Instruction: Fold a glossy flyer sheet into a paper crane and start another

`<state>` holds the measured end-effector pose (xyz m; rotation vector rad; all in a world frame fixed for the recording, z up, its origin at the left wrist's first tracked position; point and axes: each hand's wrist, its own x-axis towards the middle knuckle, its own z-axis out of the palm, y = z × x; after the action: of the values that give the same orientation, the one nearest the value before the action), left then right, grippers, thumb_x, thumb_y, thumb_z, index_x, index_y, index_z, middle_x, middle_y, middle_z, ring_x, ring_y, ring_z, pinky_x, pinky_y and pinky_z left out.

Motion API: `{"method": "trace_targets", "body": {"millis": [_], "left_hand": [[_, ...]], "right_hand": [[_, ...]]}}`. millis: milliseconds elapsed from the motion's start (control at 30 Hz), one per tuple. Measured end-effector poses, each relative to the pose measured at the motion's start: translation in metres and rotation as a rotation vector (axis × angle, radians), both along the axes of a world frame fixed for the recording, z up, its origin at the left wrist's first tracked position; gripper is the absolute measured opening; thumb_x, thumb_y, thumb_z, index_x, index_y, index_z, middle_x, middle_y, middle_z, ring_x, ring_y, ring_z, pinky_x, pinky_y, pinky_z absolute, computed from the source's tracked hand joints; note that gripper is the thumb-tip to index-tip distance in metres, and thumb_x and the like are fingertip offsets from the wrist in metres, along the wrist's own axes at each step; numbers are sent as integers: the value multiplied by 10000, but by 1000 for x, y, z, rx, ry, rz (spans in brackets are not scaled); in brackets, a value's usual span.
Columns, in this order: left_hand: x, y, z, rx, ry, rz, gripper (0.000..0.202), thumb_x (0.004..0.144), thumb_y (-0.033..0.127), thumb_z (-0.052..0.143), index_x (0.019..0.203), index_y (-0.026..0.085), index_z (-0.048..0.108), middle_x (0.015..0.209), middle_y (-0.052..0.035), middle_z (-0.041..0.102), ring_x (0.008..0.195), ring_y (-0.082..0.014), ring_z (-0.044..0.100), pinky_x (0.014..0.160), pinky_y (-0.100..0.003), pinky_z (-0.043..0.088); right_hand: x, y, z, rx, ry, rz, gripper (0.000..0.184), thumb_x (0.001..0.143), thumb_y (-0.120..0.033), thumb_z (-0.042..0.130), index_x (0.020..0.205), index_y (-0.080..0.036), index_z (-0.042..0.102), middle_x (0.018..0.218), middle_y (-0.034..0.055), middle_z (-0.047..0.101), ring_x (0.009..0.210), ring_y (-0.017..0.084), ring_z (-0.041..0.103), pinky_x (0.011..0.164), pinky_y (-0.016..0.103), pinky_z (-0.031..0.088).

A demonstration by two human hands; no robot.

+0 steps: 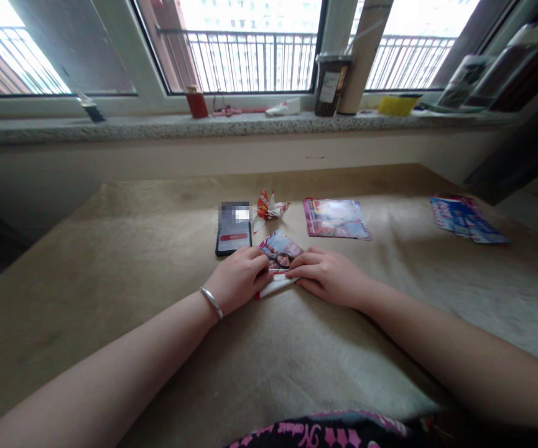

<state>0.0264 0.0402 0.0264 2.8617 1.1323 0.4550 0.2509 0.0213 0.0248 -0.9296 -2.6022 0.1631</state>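
A partly folded sheet of printed paper point(280, 252) lies on the table between my hands, its coloured picture side up and a white folded flap toward me. My left hand point(245, 277), with a silver bangle at the wrist, grips the paper's left edge with fingers closed. On the right side, my right hand point(327, 277) holds the sheet down by the fold, thumb and fingers on it. Just beyond the paper stands a red, orange and white folded paper figure point(272, 206). A phone point(234, 231) with a partly blurred screen lies beyond my left hand.
Flat printed sheets point(337, 218) lie back right of the paper, and more blue and red leaflets point(467, 219) are at the far right. Behind the table point(86, 267) runs a stone windowsill point(250, 126) with a dark lidded container point(330, 84), a red box point(196, 102) and a yellow item point(397, 104).
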Motion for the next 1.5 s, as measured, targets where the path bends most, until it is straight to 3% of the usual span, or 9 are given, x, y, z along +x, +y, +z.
{"method": "trace_targets", "body": {"millis": [233,500,600,1000,1500], "left_hand": [[-2,-3,2,43,-9,-40,146,857,231,484,813,158,602,863,-56,579,772,-159,519,696,-282,455],[3,-12,12,77,114,-138,213,881,264,432,907,174,624,876,-57,599,822,-179,525,716,-305,471],[4,-16,15,98,194,-111,240,888,244,406,844,178,632,773,-46,593,759,-176,531,657,-291,473],[5,-21,17,179,255,-100,241,905,240,401,884,164,629,823,-50,635,762,-166,565,625,-264,467],[2,-16,11,173,220,-62,218,893,272,439,884,197,644,836,-32,644,781,-170,568,622,-264,468]], "right_hand": [[-1,-1,-1,66,-65,-47,246,885,-259,466,1013,-238,675,982,35,660,875,177,550,753,306,454],[9,6,-3,116,-71,-128,231,869,-248,495,1005,-232,680,965,56,656,881,174,551,739,288,445],[11,7,-3,109,-68,-112,234,875,-251,479,996,-232,678,969,50,662,878,175,554,740,288,443],[10,6,-3,121,-84,-150,226,876,-279,477,954,-242,686,956,30,674,847,161,569,704,268,430],[9,5,-3,153,-118,-167,247,890,-300,454,966,-265,686,943,17,675,834,161,566,679,263,418]]}}
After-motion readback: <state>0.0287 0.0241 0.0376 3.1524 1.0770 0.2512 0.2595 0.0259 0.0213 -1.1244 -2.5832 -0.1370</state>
